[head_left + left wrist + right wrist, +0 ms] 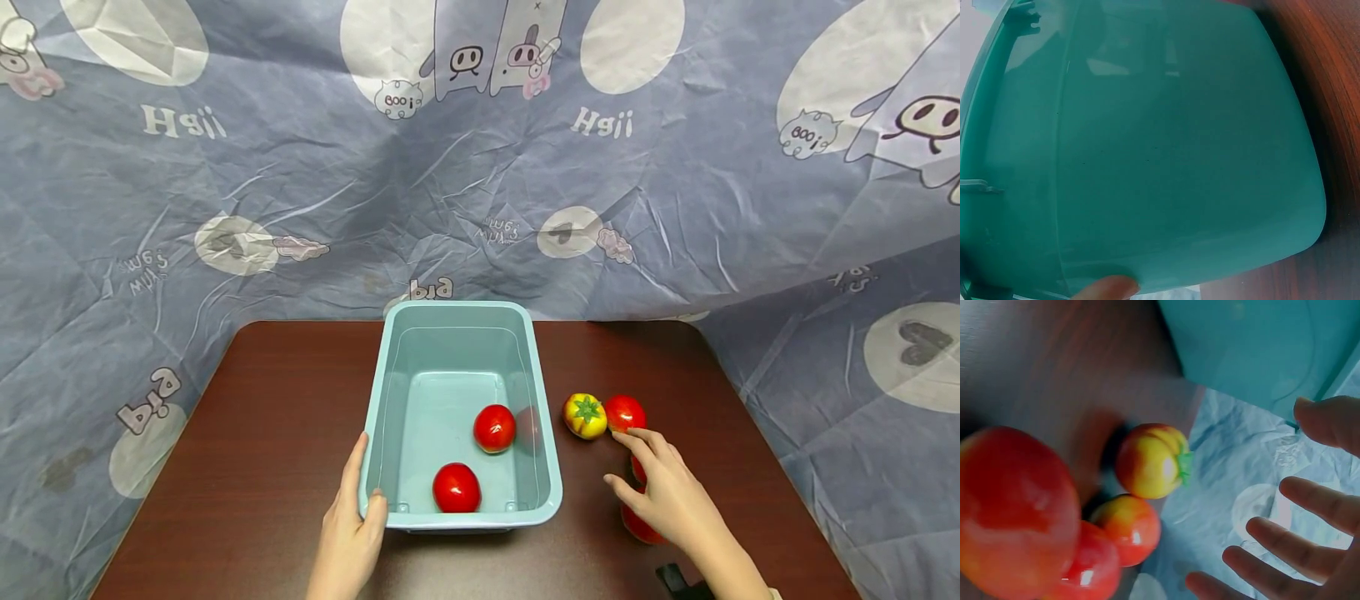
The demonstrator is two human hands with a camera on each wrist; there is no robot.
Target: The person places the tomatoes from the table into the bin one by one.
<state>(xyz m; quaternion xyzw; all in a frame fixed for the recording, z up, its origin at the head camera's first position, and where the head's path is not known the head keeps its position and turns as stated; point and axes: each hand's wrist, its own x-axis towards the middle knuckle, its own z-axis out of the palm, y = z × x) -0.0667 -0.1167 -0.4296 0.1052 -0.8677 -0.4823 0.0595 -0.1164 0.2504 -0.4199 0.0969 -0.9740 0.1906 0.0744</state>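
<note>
A light blue plastic bin (461, 522) stands on the table, with two red tomatoes (457, 487) inside it. My left hand (351, 521) holds the bin's near left corner, thumb at the rim and fingers along the outer side. In the left wrist view, one fingertip (1110, 288) lies against the bin's wall (1179, 156). My right hand (667, 492) hovers with spread fingers over several tomatoes right of the bin. A yellow tomato with a green top (585, 416) lies beside a red one (626, 412); other red tomatoes (641, 527) are partly hidden under the hand.
The dark brown wooden table (285, 458) extends on both sides of the bin. Behind it hangs a grey-blue printed cloth (420, 192), which also covers the right side. A small black object (678, 581) shows by the right wrist.
</note>
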